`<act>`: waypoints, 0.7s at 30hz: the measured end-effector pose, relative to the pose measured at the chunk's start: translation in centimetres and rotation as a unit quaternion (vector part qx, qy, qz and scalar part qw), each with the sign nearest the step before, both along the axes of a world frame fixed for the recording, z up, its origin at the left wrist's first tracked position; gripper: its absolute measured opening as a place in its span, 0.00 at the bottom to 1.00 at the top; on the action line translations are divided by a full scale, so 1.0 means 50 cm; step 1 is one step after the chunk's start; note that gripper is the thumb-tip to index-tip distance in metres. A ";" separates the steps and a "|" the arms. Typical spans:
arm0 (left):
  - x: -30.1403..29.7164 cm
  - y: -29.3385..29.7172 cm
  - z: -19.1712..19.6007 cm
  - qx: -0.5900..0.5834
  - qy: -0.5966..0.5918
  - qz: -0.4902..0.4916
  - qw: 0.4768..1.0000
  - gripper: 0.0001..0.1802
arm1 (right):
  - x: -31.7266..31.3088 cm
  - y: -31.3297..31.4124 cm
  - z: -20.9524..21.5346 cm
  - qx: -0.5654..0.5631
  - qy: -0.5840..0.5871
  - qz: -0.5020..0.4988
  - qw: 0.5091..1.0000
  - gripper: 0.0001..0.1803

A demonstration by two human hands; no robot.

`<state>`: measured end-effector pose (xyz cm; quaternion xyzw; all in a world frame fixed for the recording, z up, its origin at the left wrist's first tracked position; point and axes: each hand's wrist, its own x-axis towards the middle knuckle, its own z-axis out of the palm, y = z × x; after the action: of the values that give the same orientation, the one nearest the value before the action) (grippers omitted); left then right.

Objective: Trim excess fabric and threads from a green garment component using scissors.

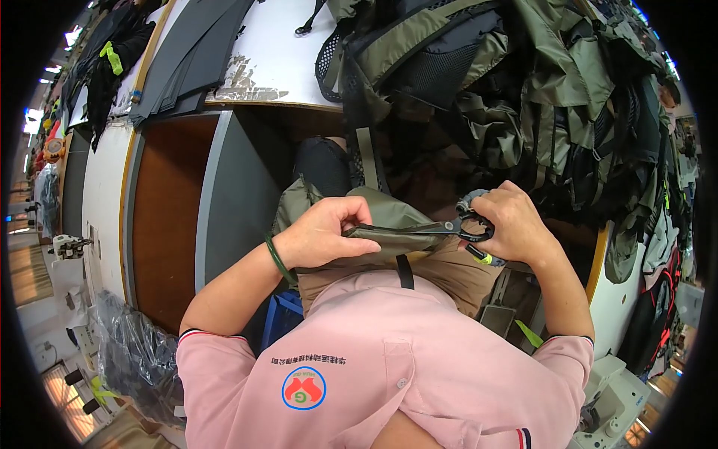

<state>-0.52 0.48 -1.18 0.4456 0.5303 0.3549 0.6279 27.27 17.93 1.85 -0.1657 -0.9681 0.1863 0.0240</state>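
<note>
Olive-green fabric (393,211) lies across my lap, with a dark edge strip running along it. My left hand (321,232), a green bangle (278,258) on its wrist, pinches this fabric at its left end between thumb and fingers. My right hand (516,221) is closed round the dark, cloth-wrapped handles of a pair of scissors (448,227). Their blades point left along the fabric's dark edge toward my left hand. Whether the blades are cutting into the cloth I cannot tell. A small yellow-green and black piece (485,255) hangs just below the scissor handles.
Olive and black backpacks (553,67) pile up on the table and hang over its front edge. Dark grey sheets (187,63) are stacked at the far left. Under the white tabletop (277,63) stand grey cabinet dividers (217,187). A sewing machine (617,400) is at lower right.
</note>
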 end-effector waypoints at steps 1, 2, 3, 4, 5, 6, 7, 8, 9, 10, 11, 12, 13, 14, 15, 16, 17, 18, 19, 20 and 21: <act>0.003 0.000 -0.001 0.010 0.011 0.001 1.000 0.13 | -0.004 -0.003 0.005 0.000 0.000 0.000 1.000 0.23; 0.008 -0.001 -0.001 0.010 0.011 0.001 1.000 0.13 | -0.011 -0.007 0.011 -0.004 -0.001 0.004 1.000 0.24; 0.013 0.000 -0.001 0.022 0.016 0.001 1.000 0.13 | -0.015 -0.010 0.016 -0.006 -0.003 0.007 1.000 0.24; 0.016 0.001 -0.001 0.034 0.021 0.002 0.999 0.13 | -0.018 -0.013 0.019 -0.006 -0.003 0.006 1.000 0.24; 0.017 0.001 -0.002 0.034 0.021 0.001 0.999 0.13 | -0.020 -0.015 0.022 0.002 -0.009 0.003 1.000 0.25; 0.016 0.001 -0.002 0.032 0.028 0.007 0.999 0.14 | -0.021 -0.016 0.022 0.009 -0.014 0.000 1.000 0.25; 0.016 0.001 -0.002 0.029 0.035 0.012 0.999 0.15 | -0.021 -0.017 0.022 0.009 -0.014 0.000 1.000 0.25; 0.016 0.001 -0.003 0.029 0.035 0.013 0.999 0.15 | -0.020 -0.017 0.021 -0.003 -0.032 -0.006 0.999 0.25; 0.017 0.000 -0.004 0.027 0.026 0.017 0.999 0.15 | -0.018 -0.017 0.020 -0.015 -0.050 -0.012 0.999 0.26; 0.017 -0.001 -0.004 0.026 0.016 0.021 0.999 0.15 | -0.015 -0.017 0.017 -0.015 -0.050 -0.012 0.999 0.26; 0.017 -0.001 -0.004 0.025 0.016 0.021 0.999 0.15 | -0.012 -0.017 0.013 -0.008 -0.058 -0.012 0.998 0.25; 0.017 -0.001 -0.004 0.026 0.017 0.021 0.999 0.15 | -0.008 -0.018 0.007 -0.002 -0.065 -0.013 0.998 0.25; 0.018 -0.001 -0.004 0.028 0.019 0.020 0.999 0.15 | -0.005 -0.018 0.001 -0.002 -0.065 -0.013 0.998 0.25; 0.018 0.000 -0.002 0.028 0.018 0.019 0.999 0.15 | -0.002 -0.018 -0.006 0.001 -0.049 -0.012 0.999 0.25; 0.018 0.000 0.002 0.029 0.022 0.015 0.999 0.15 | -0.001 -0.018 -0.010 0.004 -0.032 -0.009 0.999 0.25; 0.018 0.000 0.003 0.030 0.026 0.011 0.999 0.15 | -0.002 -0.017 -0.005 0.004 -0.032 -0.009 0.999 0.25; 0.020 0.000 0.000 0.030 0.026 0.011 0.999 0.15 | -0.004 -0.016 0.006 -0.003 -0.030 -0.008 1.000 0.25; 0.023 -0.001 -0.004 0.030 0.014 0.015 0.999 0.15 | -0.007 -0.014 0.015 -0.010 -0.027 -0.006 1.000 0.25; 0.025 -0.002 -0.006 0.031 0.003 0.019 0.999 0.14 | -0.010 -0.013 0.022 -0.011 -0.027 -0.005 1.000 0.25; 0.024 -0.003 -0.005 0.030 0.003 0.020 0.999 0.14 | -0.014 -0.012 0.029 -0.012 -0.021 0.000 1.000 0.26; 0.022 -0.002 -0.002 0.031 0.013 0.015 0.999 0.14 | -0.015 -0.011 0.033 -0.012 -0.017 0.003 1.000 0.26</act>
<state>0.58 0.40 -1.28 0.4612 0.5341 0.3747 0.6014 26.50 17.36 3.50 -0.1663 -0.9666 0.1947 0.0055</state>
